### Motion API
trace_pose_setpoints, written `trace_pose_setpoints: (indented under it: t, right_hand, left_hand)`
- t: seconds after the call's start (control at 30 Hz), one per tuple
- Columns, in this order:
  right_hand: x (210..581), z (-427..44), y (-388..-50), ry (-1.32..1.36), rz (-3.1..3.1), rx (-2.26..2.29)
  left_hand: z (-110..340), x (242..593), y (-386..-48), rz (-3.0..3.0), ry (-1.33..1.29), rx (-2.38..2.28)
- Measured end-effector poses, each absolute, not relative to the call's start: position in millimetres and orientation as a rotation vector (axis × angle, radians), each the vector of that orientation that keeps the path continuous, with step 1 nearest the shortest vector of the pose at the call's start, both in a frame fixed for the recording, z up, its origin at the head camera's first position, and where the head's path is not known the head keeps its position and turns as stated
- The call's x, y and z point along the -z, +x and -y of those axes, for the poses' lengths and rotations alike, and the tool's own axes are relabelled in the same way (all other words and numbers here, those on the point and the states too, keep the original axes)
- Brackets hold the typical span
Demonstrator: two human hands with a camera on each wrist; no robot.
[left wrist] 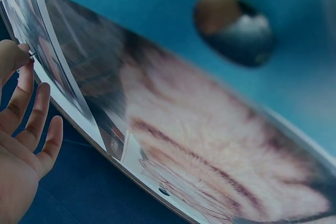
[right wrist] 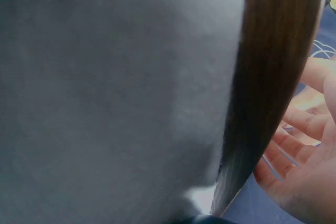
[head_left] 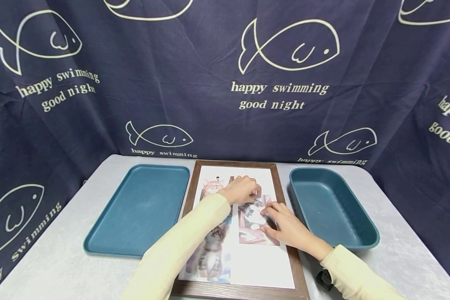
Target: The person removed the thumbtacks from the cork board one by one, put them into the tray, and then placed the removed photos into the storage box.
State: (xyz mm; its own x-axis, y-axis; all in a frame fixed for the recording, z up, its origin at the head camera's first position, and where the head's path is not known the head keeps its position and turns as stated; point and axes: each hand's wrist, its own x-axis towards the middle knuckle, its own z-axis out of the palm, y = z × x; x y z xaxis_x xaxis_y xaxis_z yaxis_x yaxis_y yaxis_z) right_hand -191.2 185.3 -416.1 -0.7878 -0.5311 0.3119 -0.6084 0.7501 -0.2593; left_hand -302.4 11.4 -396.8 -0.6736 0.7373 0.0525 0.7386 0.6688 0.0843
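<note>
A white board (head_left: 262, 268) in a brown wooden frame (head_left: 243, 291) lies on the table with several cat pictures on it. My left hand (head_left: 241, 189) is at the top edge of the grey-and-white cat picture (head_left: 253, 214). In the left wrist view its thumb and forefinger pinch a small dark pin-like thing (left wrist: 32, 54), too small to make out. My right hand (head_left: 285, 225) rests its fingertips on that picture's right side. To the left are an orange cat picture (head_left: 211, 186) with a small dark stud (head_left: 217, 178) and a kitten picture (head_left: 211, 254), partly behind my left sleeve.
A flat teal tray (head_left: 140, 208) lies left of the frame. On the right, close to the frame, stands a deeper teal bin (head_left: 330, 204). A dark blue fish-print cloth (head_left: 217, 112) hangs behind and around the grey table (head_left: 397, 246). A blurred round shiny stud (left wrist: 233, 29) shows close up.
</note>
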Motion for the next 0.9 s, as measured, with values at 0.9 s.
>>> trace_pose_setpoints:
  t: [0.9]
  right_hand:
    - [416.2,-186.5,-190.6,0.898,2.748,-0.525]
  left_hand:
    - [-8.1,393.5,-301.1,2.919,-1.225,0.233]
